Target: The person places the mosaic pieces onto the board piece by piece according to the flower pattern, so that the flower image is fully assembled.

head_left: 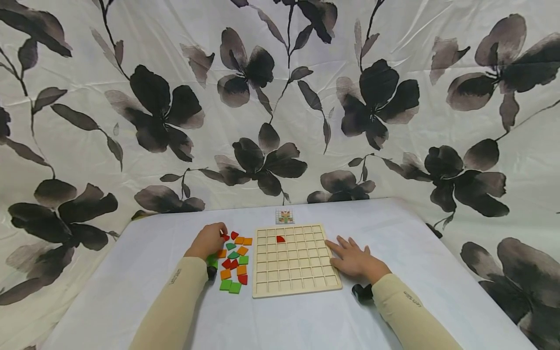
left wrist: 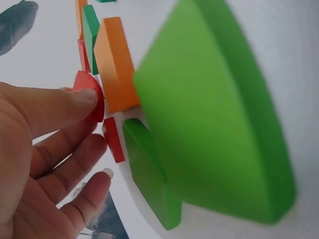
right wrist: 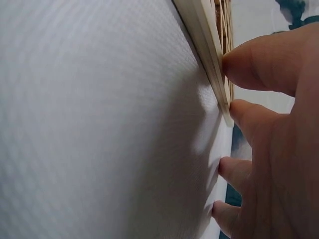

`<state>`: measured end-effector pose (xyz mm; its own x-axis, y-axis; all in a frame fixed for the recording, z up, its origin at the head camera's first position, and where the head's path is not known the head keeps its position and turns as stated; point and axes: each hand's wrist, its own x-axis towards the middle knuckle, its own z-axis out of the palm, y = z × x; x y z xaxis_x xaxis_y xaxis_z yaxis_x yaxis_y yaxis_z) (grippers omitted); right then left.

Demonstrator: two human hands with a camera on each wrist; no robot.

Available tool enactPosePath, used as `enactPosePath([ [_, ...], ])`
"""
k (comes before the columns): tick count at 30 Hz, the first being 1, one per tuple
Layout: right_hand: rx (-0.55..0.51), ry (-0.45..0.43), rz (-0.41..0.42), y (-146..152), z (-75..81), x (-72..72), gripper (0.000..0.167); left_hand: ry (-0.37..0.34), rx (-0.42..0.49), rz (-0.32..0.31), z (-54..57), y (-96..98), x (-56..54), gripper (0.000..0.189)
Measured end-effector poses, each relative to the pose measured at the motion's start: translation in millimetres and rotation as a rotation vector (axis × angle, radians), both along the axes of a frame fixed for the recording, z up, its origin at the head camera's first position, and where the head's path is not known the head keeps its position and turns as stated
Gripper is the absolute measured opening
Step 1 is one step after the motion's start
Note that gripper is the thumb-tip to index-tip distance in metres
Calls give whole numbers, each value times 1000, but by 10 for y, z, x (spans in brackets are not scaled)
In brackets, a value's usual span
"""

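- Your left grip (head_left: pixel 210 242) pinches a red piece (left wrist: pixel 85 79); lift it clear of the orange block (left wrist: pixel 115 64).
- Your right grip (head_left: pixel 356 259) is spread wide; lightly steady the right edge of the board (head_left: pixel 299 261).

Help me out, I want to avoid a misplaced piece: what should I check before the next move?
1. Red piece pinched by the left hand: ok.
2. That piece lifted clear of the table: cannot tell.
3. Right hand touching the grid board: ok, fingers at its right edge.
4. Bare cells available: ok, only one red quarter-round piece shows on the board.
5. That piece seated fully in its cell: cannot tell, too small.
6. Pattern card readable cell by cell: not ok from this view; it lies uncovered beyond the board.
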<state>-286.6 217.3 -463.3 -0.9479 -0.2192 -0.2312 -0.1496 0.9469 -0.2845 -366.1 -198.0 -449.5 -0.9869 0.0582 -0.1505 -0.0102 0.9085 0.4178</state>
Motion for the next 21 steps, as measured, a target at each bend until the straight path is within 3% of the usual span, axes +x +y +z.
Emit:
enactPosePath([
  [8,1,1,1,6,-10,-9,59,61,81,-17,62,73,-16,30],
  [15,1,6,6,18,-28,-17,59,81,191,-15,133,274,-35,22],
  [21,-3,3,8,10,-5,-5,59,131,245,-102,118,470,-24,16],
])
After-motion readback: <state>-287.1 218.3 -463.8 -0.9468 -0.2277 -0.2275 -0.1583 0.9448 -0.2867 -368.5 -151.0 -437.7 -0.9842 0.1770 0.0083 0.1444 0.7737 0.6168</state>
